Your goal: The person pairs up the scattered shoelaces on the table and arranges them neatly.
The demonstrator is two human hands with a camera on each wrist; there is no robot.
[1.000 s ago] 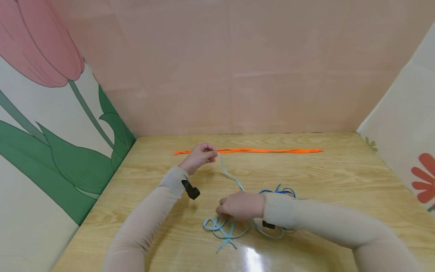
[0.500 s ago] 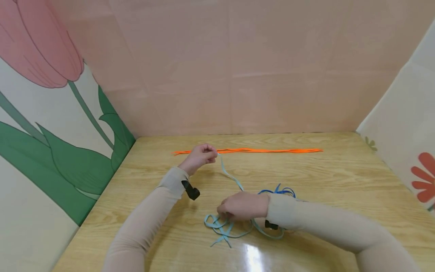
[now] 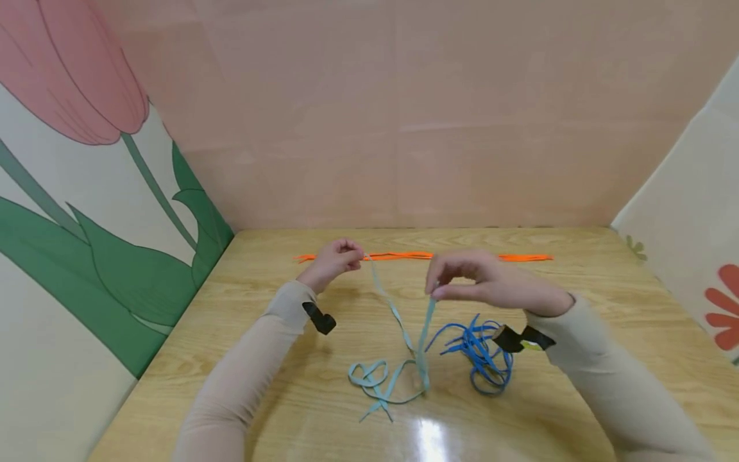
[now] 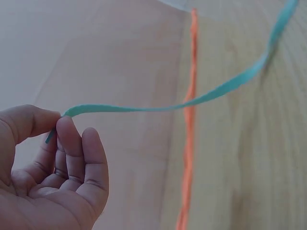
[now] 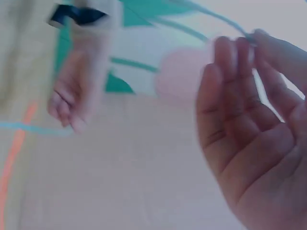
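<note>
Between thumb and index finger, my left hand [image 3: 333, 262] pinches one tip of a light teal shoelace [image 4: 225, 87], a short end poking out below the fingers. From there the lace slopes down to a loose tangle on the table, in front of both hands. My right hand [image 3: 491, 280] pinches another stretch of the same teal lace [image 3: 427, 321] and holds it up over the tangle. In the right wrist view the lace leaves my right fingertips [image 5: 223, 48] at the top. A coiled blue shoelace [image 3: 479, 350] lies below my right hand.
Orange shoelaces [image 3: 398, 255] lie stretched straight across the back of the wooden table [image 3: 277, 398], partly behind both hands. A pink backdrop [image 3: 398, 128] rises at the table's far edge. Printed panels with a tulip [image 3: 75, 70] and a red flower [image 3: 724, 308] stand left and right.
My right hand has risen from the teal tangle, moving up and right with lace pinched in it. The blue lace is now uncovered. My left hand has barely moved.
</note>
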